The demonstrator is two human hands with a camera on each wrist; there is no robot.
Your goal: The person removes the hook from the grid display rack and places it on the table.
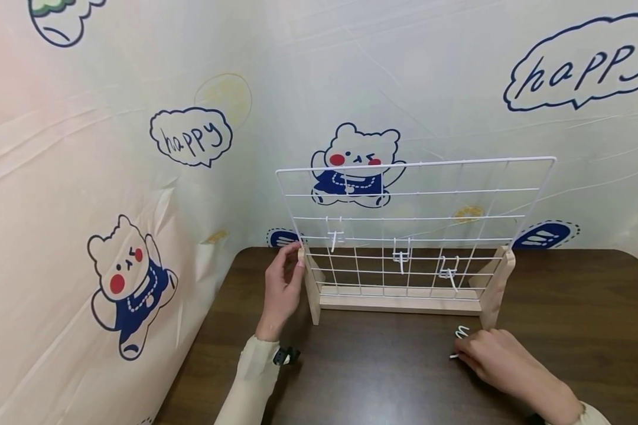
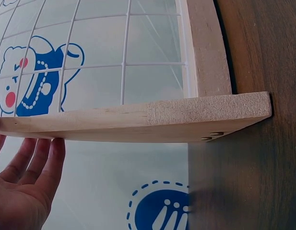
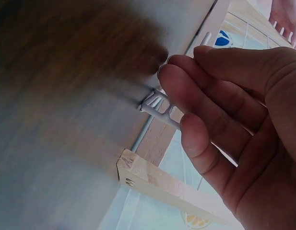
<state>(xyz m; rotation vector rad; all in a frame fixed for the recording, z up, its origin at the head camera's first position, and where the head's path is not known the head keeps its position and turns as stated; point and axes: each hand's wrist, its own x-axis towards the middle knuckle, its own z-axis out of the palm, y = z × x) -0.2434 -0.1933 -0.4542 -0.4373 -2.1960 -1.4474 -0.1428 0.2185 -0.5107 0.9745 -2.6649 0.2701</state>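
Note:
A white wire grid rack (image 1: 420, 218) stands on a pale wooden base (image 1: 399, 302) with wooden side panels. My left hand (image 1: 282, 289) holds the upper end of the left side panel (image 2: 128, 117), its fingers (image 2: 52, 163) against the outer face. Low at the front right, my right hand (image 1: 497, 357) pinches a white hook (image 3: 159, 108) close over the table, partly hidden by the fingers. On the grid hang three white hooks: a left hook (image 1: 335, 237), a middle hook (image 1: 401, 257) and a right hook (image 1: 449, 274).
The dark wooden table (image 1: 372, 366) extends under and around the rack. Behind it and along the left side hangs a pale printed cloth (image 1: 276, 94) with cartoon bears and lettering. A black strap (image 1: 287, 355) sits at the left wrist.

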